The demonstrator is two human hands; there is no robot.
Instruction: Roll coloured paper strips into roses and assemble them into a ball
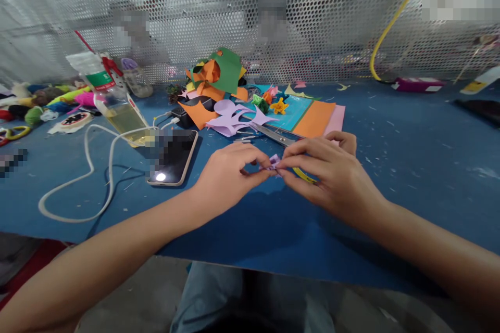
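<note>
Between my two hands is a small piece of folded purple paper (275, 160), held above the blue table. My left hand (230, 169) pinches its left side with thumb and forefinger. From the right, my right hand (332, 171) grips the other side with its fingertips. Scissors (275, 135) lie partly under my right hand, their blades pointing away to the left and a yellow handle loop showing below the fingers. Just beyond the blades are cut purple paper scraps (230, 117). Small folded paper flowers (279, 106) in orange and green sit behind them.
Orange and pink paper sheets (314, 119) lie beside a blue packet (292, 109). A heap of paper offcuts (219, 73) stands at the back. To the left are a phone (175, 158), a white cable (88, 166) and a tilted bottle (121, 109). A perforated metal panel (320, 26) rises behind.
</note>
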